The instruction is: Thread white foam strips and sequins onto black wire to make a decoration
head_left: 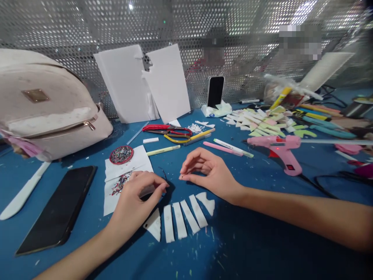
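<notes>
Strips [180, 220] of white sheet fan out toward the near edge of the worktop [262, 249], probably light and fragile, best gripped by long sides; left hand [139, 194] and right hand [216, 174] pinch closed, contents indistinct.

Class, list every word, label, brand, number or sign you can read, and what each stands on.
None can be read.
White marker with green ends: print too small.
Pale yellow pen: print too small.
White soft packet: blue mark too blurred.
Gold-coloured rectangular metal plate: any lettering too blurred.
</notes>
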Motion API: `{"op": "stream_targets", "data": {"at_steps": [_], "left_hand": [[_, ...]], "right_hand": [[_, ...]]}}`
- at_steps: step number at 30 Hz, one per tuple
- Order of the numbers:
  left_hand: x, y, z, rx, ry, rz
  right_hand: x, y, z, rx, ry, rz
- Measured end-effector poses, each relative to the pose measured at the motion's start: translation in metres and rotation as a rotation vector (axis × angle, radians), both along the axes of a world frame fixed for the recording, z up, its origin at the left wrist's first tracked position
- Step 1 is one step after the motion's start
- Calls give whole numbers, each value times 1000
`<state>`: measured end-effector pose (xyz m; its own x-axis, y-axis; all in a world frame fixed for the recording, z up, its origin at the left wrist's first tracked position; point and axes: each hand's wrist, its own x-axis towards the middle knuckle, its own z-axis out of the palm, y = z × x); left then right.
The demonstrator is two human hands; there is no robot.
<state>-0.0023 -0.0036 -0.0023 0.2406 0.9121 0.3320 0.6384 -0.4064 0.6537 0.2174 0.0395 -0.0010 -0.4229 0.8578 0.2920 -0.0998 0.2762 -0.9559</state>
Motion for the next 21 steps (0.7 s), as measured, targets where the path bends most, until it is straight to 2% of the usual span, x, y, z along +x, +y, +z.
{"op": "stream_targets", "data": {"at_steps": [7,21], "left_hand": [[0,-1,2,21,4,-32],[0,-1,2,22,0,-53]], "right_hand": [[1,-1,-1,-34,-55,-50],[-1,0,1,-58,-32,-64]]}}
